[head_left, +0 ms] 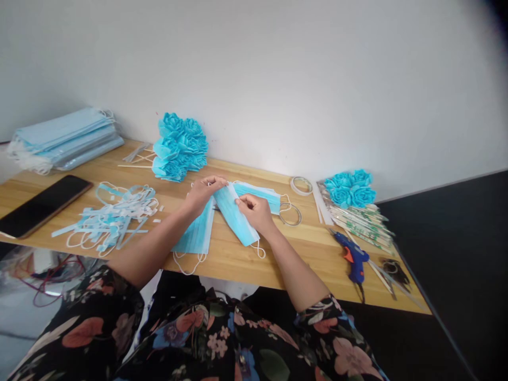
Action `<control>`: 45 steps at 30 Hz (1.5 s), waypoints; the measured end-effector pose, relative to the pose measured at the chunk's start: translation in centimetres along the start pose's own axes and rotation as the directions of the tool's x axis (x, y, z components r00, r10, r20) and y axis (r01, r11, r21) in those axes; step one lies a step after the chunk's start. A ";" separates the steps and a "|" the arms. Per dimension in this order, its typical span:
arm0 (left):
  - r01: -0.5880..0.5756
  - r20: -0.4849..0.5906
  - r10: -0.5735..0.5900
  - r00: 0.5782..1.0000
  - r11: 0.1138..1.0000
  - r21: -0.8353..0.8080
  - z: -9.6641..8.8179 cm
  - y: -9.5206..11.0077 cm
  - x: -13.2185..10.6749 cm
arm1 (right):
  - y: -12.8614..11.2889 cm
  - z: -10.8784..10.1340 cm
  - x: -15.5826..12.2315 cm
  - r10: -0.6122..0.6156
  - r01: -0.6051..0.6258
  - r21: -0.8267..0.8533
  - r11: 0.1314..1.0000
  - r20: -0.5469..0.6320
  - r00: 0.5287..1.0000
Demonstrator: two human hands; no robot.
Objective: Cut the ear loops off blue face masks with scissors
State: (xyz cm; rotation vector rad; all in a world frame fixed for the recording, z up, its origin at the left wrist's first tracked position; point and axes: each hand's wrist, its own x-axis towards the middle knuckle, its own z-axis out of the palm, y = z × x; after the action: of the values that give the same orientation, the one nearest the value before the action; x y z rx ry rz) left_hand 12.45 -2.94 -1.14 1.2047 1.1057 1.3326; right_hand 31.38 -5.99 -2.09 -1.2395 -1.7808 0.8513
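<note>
My left hand pinches the upper end of a blue face mask that lies slanted over the wooden table. My right hand grips the same mask along its right edge, fingers closed on it. Under and beside it lie other blue masks: one hangs toward the table's front edge, another lies behind my right hand. White ear loops dangle from them.
A heap of cut mask strips and loops, a dark phone and a stack of masks are on the left. Blue mask flowers lean at the wall. Right: tape rolls, more flowers, sticks, a blue glue gun.
</note>
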 end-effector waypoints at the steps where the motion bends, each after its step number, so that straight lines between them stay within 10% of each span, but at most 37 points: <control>1: -0.007 0.008 0.007 1.000 1.000 0.027 0.0 0.2 0.0 | 0.1 0.0 0.0 -0.003 0.003 0.000 1.000 0.000 1.000; 10: -0.014 0.159 0.004 0.987 0.998 0.062 -0.3 -0.3 0.1 | 0.2 -0.1 0.2 -0.015 0.015 -0.009 1.000 -0.009 1.000; 19: 0.001 0.038 0.004 0.999 0.991 -0.137 -1.2 -1.2 1.0 | 0.5 -0.1 0.3 -0.002 0.002 0.003 1.000 -0.025 1.000; 24: -0.122 -0.021 0.123 0.992 0.992 0.033 -1.3 -1.3 1.3 | 0.6 -0.2 0.3 -0.001 0.000 -0.007 1.000 -0.035 0.999; 28: -0.444 -0.116 0.578 0.808 0.727 0.524 -1.5 0.1 0.8 | 0.6 -0.2 0.4 -0.012 0.011 -0.022 1.000 -0.043 0.999; 32: -0.610 0.188 0.735 0.651 0.360 0.706 -1.7 0.8 0.4 | 0.6 -0.3 0.4 -0.012 0.011 -0.028 1.000 -0.039 0.999; 36: -0.663 0.399 0.659 0.638 0.205 0.720 -1.7 0.3 0.6 | 0.4 -0.4 0.4 -0.020 0.019 -0.026 0.999 -0.043 0.999; 45: -0.590 0.382 0.632 0.674 0.150 0.793 -3.9 2.6 0.3 | 0.9 -0.5 0.6 -0.042 0.041 -0.044 0.998 -0.013 0.999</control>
State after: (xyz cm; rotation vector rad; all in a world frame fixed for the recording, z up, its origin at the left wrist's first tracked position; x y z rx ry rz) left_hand 8.36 -2.94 1.09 2.7147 1.4799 1.3276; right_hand 32.07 -5.14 -2.52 -1.2292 -1.8170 0.7821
